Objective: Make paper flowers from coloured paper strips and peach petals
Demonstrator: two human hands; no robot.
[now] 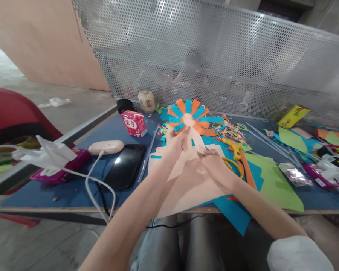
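My left hand (pixel 173 142) raised over blue table (pixel 73 188), fingers pinching peach stem of paper rosette (pixel 190 114). Rosette's orange and blue strips fan out just above fingertips. My right hand (pixel 214 165) closed on peach paper sheet (pixel 186 192), probably thumb-and-finger pinch at top edge; grip partly hidden. Sheet overhangs table's near edge. Yellow scissors (pixel 234 162) just right of right hand. Black phone (pixel 125 165) left, well apart.

Lost to hands and edges
The right hand (pixel 216 167) hides part of the yellow scissors (pixel 234 165); the left hand (pixel 173 145) blurs into the peach paper (pixel 186 190); the red chair (pixel 11 109) is cut off at the left.
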